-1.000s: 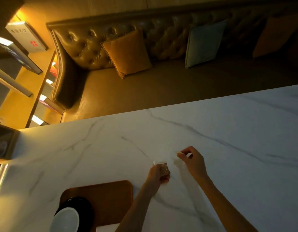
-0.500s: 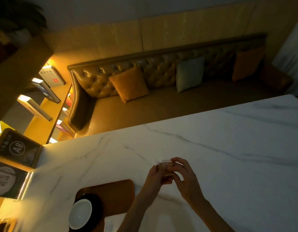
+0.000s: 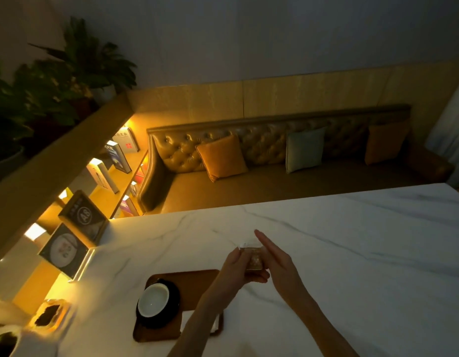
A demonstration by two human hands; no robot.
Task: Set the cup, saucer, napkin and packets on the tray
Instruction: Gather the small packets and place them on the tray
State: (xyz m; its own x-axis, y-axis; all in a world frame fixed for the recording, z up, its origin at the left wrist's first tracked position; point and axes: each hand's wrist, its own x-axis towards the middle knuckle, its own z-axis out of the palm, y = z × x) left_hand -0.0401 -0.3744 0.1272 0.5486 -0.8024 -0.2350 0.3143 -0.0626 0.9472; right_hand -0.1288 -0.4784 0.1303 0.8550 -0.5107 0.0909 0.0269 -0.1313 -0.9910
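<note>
My left hand (image 3: 237,269) pinches the packets (image 3: 253,259) above the marble worktop (image 3: 352,253), just right of the wooden tray (image 3: 197,282); my right hand (image 3: 277,264) lies flat against them, fingers straight. The white cup (image 3: 153,300) sits on its black saucer (image 3: 171,307) on the tray, napkin (image 3: 189,318) beside.

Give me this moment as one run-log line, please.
left hand: holds packets above table | right hand: flat against packets | tray: cup, saucer, napkin on | packets: not yet
</note>
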